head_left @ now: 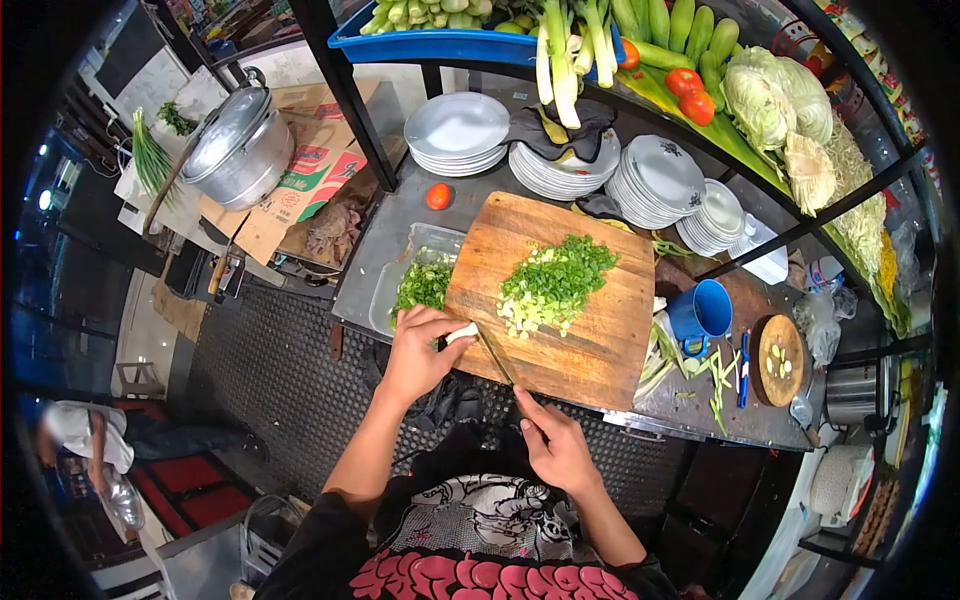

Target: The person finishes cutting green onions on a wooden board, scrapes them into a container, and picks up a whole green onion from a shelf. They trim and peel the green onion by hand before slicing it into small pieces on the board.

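Note:
Between the fingers of my left hand (425, 350) is a small white vegetable piece (462, 332), at the lower left edge of the wooden cutting board (600, 370). My right hand (552, 440) is wrapped round the handle of a knife (497, 357). The blade points up and left, its far end close to the white piece. Chopped green onion (560, 280) lies in a heap on the board, beyond both hands. A clear plastic container (425, 238) with more chopped greens (424, 283) stands just left of the board, beyond my left hand.
Plate stacks (457, 128) and a tomato (437, 196) are behind the board. To the right are a blue mug (700, 312), trimmings (655, 360), a blue-handled knife (743, 370) and a round board (779, 362). A lidded pot (238, 150) stands left. Another person (90, 440) is at lower left.

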`<state>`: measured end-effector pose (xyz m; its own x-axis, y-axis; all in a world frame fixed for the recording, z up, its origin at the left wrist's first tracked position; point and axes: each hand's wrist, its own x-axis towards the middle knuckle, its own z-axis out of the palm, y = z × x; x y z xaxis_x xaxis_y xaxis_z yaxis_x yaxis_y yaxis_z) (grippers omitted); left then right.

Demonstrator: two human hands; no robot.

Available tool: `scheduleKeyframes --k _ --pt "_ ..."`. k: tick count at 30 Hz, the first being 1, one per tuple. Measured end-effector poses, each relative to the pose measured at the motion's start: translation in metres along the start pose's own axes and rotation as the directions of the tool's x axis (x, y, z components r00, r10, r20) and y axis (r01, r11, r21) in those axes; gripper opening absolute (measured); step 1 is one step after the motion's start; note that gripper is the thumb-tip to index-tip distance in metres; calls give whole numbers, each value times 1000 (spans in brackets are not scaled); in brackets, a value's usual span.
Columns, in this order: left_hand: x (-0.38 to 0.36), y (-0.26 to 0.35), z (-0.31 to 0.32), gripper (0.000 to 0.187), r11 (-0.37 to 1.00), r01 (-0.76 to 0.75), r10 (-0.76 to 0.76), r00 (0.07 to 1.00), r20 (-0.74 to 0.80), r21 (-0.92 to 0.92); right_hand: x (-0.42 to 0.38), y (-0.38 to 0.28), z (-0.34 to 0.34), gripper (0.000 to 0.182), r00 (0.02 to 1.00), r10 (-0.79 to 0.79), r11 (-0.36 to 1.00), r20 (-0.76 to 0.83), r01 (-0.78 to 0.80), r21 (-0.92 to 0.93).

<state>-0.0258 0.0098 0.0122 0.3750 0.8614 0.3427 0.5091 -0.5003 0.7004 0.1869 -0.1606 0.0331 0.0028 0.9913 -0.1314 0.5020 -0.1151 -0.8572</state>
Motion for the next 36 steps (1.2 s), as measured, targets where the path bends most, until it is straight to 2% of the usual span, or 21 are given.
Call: scheduleKeyframes --k 9,16,23,31,36 --pt "1 -2 4 20 1000 20 -20 1000 -3 -22 -1 0 0 56 1000 -10 1000 -13 10 0" --pt "2 3 9 16 997 74 -74 995 -59 -11 -10 5 27 63 989 -90 996 -121 89 -14" --pt "1 1 11 15 998 62 -61 995 -77 11 -12 8 32 64 997 -31 998 -74 27 -57" --pt "0 -2 12 12 998 59 -60 995 -81 -25 -12 15 37 62 993 -60 996 -104 53 -70" --pt "0 -3 12 10 998 46 -48 996 -78 -33 -12 7 34 64 996 -27 994 -83 18 -103"
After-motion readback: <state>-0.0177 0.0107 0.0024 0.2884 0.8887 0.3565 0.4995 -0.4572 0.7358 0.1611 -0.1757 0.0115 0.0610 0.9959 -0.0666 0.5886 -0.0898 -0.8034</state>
